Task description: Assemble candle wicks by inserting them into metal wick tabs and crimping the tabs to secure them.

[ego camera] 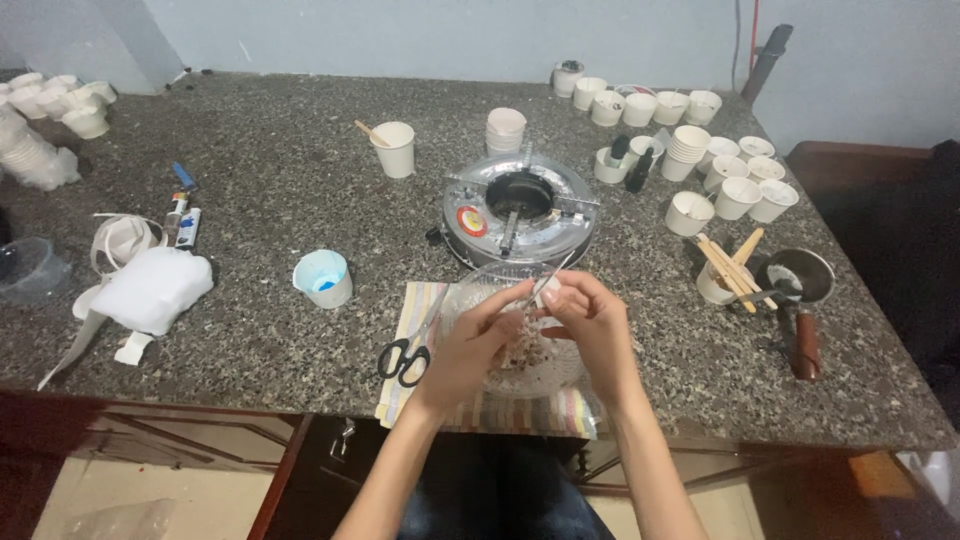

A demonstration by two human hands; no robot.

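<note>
Two hands meet over a clear glass bowl [520, 345] on a striped cloth [480, 405] at the near edge of the speckled stone worktop [280, 150], a round metal burner [519, 207] just beyond. The work in hand looks like picking at the bowl's brownish contents. The left hand [470, 350] and right hand [592, 322] pinch a thin metal tool [548, 278] between fingertips, grip narrow, wrists angled inward. Black-handled scissors [405, 355] lie left of the bowl.
</note>
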